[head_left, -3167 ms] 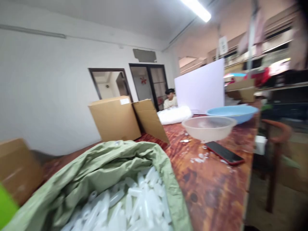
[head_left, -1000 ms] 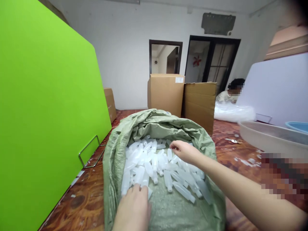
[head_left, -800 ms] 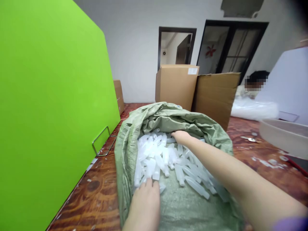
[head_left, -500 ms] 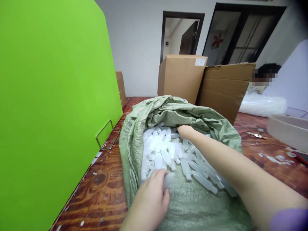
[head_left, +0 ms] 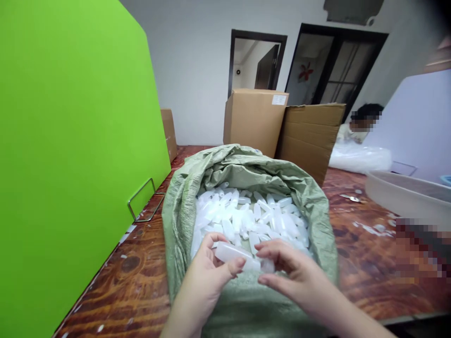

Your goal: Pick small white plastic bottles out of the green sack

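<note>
our left hand (head_left: 207, 271) grips a bottle (head_left: 232, 253); our right hand (head_left: 294, 267) curls beside it, hold unclear; a slack pinch could drop it.

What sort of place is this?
Likely a small workshop: a pale green woven sack holding many translucent white plastic tubes, a brown cardboard box behind it, and a reddish-brown wood-grain table littered with white scraps.

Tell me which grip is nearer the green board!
Left. The left grip is right of the board, holding a bottle; the right grip is farther right still, by the bottle.
</note>
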A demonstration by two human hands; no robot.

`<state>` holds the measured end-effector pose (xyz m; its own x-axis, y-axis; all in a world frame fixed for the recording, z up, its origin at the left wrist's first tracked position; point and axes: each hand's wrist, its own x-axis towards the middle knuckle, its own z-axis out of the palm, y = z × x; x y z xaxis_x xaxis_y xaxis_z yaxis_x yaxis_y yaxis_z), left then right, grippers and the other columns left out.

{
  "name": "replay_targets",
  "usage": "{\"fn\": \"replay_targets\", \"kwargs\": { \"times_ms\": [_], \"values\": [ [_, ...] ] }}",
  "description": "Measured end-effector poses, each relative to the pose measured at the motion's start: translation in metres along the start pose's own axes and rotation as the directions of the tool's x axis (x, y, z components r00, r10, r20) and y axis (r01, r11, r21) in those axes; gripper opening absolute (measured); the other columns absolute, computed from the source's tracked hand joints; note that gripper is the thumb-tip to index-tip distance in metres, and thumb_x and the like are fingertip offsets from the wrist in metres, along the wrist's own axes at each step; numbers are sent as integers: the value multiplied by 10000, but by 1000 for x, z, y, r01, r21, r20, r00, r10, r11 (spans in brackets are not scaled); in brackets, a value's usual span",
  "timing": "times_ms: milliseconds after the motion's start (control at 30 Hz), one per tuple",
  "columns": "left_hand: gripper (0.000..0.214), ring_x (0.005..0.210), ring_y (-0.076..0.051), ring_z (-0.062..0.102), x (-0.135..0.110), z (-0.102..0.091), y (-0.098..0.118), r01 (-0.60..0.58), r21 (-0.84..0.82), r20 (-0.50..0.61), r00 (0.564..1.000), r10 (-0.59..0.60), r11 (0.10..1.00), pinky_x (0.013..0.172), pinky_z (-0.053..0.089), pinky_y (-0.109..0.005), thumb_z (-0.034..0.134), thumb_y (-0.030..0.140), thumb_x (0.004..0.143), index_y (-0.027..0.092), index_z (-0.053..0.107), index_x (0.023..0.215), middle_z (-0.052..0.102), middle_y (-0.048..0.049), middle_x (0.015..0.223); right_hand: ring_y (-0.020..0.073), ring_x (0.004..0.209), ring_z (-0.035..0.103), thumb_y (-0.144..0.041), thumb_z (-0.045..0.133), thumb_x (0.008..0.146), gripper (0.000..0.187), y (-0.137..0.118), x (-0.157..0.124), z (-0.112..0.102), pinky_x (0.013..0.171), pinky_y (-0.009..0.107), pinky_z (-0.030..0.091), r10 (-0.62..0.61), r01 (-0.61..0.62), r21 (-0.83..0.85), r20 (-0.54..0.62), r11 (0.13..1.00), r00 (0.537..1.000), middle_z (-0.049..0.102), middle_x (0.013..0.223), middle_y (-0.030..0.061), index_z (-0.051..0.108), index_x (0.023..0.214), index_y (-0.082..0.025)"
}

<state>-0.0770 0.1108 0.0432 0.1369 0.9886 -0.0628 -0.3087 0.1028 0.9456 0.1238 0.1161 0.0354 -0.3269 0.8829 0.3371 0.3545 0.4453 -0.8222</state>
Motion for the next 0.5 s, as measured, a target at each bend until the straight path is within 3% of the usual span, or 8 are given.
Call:
{"fn": "replay_targets", "kwargs": {
  "times_ms": [100, 200, 300, 367, 433, 500],
  "values": [
    [483, 551, -78, 504, -2, 11, -8, 14, 13, 40, 999, -15, 1000, 543, 387, -180, 800, 369, 591, 200, 433, 855, 569, 57, 621, 151, 727, 626, -267, 676, 758, 228, -3, -25, 10, 615, 229, 548, -42, 56, 90, -154, 994, 987, 613, 853, 43, 667, 985, -253],
    [477, 557, -80, 494, -5, 18, -12, 44, 49, 77, 996, -47, 998, 537, 380, -182, 802, 403, 575, 189, 434, 789, 559, 53, 617, 142, 711, 632, -196, 678, 759, 280, 4, -37, 10, 621, 211, 554, -134, 137, -1, -236, 991, 962, 625, 823, 19, 627, 1023, -271],
    [456, 529, -84, 482, -7, 23, -15, 52, 60, 86, 995, -57, 997, 510, 380, -191, 778, 435, 596, 192, 426, 753, 542, 54, 595, 155, 865, 643, -76, 657, 749, 389, 14, -47, 7, 769, 219, 545, -381, 329, -245, -211, 912, 900, 650, 950, 32, 587, 1074, -278],
    [447, 501, -78, 462, -8, 23, -17, 50, 62, 86, 995, -55, 997, 488, 369, -188, 763, 445, 614, 195, 416, 745, 528, 63, 572, 165, 927, 636, -38, 638, 750, 434, 16, -51, 6, 827, 234, 529, -465, 395, -329, -169, 858, 869, 646, 1022, 51, 577, 1110, -274],
    [447, 493, -69, 445, -8, 22, -17, 53, 69, 98, 993, -60, 996, 473, 347, -178, 769, 426, 614, 196, 405, 736, 523, 69, 568, 160, 842, 646, -86, 659, 751, 364, 15, -51, 7, 760, 232, 542, -377, 322, -270, -185, 907, 908, 659, 934, 41, 604, 1063, -264],
    [454, 498, -63, 438, -9, 21, -16, 68, 69, 114, 991, -76, 995, 468, 331, -170, 786, 397, 601, 195, 403, 737, 524, 72, 577, 139, 678, 626, -211, 688, 752, 203, 11, -47, 9, 610, 216, 535, -115, 104, -59, -216, 993, 970, 641, 763, 14, 637, 946, -240]
  ]
}}
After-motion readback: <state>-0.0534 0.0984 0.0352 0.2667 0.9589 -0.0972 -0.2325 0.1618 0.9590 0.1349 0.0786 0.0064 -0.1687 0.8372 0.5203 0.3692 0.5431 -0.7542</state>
